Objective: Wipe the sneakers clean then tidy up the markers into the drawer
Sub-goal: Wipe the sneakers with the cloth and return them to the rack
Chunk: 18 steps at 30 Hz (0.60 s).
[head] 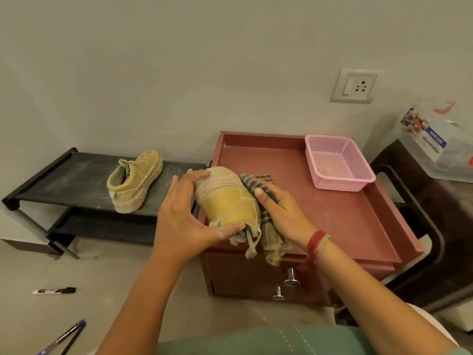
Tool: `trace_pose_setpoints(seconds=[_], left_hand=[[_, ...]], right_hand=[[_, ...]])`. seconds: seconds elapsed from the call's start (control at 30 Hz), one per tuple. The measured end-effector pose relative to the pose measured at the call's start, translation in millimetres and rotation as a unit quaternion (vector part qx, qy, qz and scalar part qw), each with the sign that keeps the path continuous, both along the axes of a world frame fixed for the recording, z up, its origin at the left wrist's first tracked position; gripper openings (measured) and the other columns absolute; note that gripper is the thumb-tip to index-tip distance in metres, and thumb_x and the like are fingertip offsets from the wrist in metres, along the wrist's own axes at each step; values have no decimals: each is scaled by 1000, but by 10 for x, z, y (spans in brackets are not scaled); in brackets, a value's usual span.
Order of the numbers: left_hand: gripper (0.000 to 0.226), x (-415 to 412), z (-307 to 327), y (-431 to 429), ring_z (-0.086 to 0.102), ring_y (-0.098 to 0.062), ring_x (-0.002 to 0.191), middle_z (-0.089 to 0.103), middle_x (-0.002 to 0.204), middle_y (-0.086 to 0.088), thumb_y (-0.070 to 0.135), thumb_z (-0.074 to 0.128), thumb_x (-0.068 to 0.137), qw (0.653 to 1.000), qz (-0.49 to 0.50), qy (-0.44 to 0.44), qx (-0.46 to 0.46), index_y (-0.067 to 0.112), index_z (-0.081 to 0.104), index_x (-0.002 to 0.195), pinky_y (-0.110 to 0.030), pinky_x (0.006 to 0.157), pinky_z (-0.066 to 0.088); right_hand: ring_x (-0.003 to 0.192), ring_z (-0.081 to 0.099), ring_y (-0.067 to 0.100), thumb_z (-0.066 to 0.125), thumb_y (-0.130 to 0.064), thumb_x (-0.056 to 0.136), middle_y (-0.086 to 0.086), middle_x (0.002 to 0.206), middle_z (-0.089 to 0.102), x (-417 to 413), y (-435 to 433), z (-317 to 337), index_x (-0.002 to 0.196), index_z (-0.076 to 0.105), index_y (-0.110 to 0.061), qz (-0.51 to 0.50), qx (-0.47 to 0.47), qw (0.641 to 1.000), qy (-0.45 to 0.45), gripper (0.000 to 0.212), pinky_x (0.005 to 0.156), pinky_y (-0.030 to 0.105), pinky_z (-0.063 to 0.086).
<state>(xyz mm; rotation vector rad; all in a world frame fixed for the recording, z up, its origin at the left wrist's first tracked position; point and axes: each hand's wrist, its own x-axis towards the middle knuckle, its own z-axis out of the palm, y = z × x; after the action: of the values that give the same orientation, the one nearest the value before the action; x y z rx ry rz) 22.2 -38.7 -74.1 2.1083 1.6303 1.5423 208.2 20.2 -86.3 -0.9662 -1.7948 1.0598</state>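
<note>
Midway, I judge — my left hand [179, 221] grips one sneaker [227, 203], right hand [284, 216] clutches the cloth [271, 239] against it; second sneaker [133, 183] and floor markers [54, 291] wait.

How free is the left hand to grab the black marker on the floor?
Probably not yet: the left hand grips the sneaker at the cabinet while the right hand holds the cloth to it. Once it lets go, the floor toward the black marker looks unobstructed.
</note>
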Motion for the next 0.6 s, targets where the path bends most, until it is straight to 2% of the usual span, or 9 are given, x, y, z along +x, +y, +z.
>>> trace_pose_setpoints(seconds=[0.07,0.17,0.23,0.27,0.33,0.37,0.47,0.53,0.6], left_hand=[[90,3,39,-21,53,-19,116,51,114,17,62,76,50,1000,3,-8,-17,14,51,121,-59,95,43],[91,-31,58,-43,46,0,109,44,114,33,63,75,48,998,-10,4,-63,22,46,125,-60,97,40],[101,-100,30,-26,41,0,112,43,122,31,61,75,49,987,-10,74,-144,36,33,137,-59,105,32],[108,-125,-6,-15,40,-4,118,46,129,22,61,75,51,971,-4,138,-196,43,20,142,-57,110,25],[118,-134,-110,24,39,-13,126,46,134,5,60,73,56,928,26,243,-282,48,-3,145,-53,116,12],[119,-129,-149,40,40,-16,127,45,135,2,59,72,57,918,38,254,-302,48,-7,145,-52,116,11],[113,-94,-190,90,42,-21,126,38,137,0,54,72,57,921,60,231,-308,37,5,146,-54,114,17],[108,-69,-212,100,44,-22,123,34,138,1,50,74,56,922,68,245,-290,27,16,143,-52,110,27],[104,-48,-239,101,48,-24,115,36,134,0,46,76,55,928,67,246,-271,22,21,140,-45,101,38]], right_hand=[[116,52,-1,45,-22,98,-12,124,58,21,91,-43,124,54,-27,-16,-11,999,-38,28,104,26,39],[116,54,4,44,-26,98,-8,124,59,64,102,-14,121,55,-29,-37,-40,998,-8,26,100,22,41],[109,59,14,43,-28,98,2,117,64,127,130,1,116,60,-19,-115,-74,990,36,26,97,31,46],[101,60,18,43,-29,98,6,108,65,152,164,-13,110,62,-12,-159,-74,984,31,27,93,38,46],[95,58,22,43,-30,98,10,100,63,159,207,-68,103,62,-3,-198,-38,979,-36,34,90,45,44],[103,56,23,43,-31,98,10,108,62,140,186,-104,108,62,-3,-189,-13,979,-77,35,94,42,42],[132,36,15,41,-35,98,3,142,43,36,24,-190,131,51,-17,-78,59,977,-187,39,108,27,26],[139,25,11,37,-40,98,-6,149,35,-26,-61,-223,137,43,-25,-5,131,949,-288,42,115,30,17],[142,19,11,31,-44,99,-10,151,30,-8,-37,-245,140,38,-31,-17,166,912,-374,44,118,36,8]])
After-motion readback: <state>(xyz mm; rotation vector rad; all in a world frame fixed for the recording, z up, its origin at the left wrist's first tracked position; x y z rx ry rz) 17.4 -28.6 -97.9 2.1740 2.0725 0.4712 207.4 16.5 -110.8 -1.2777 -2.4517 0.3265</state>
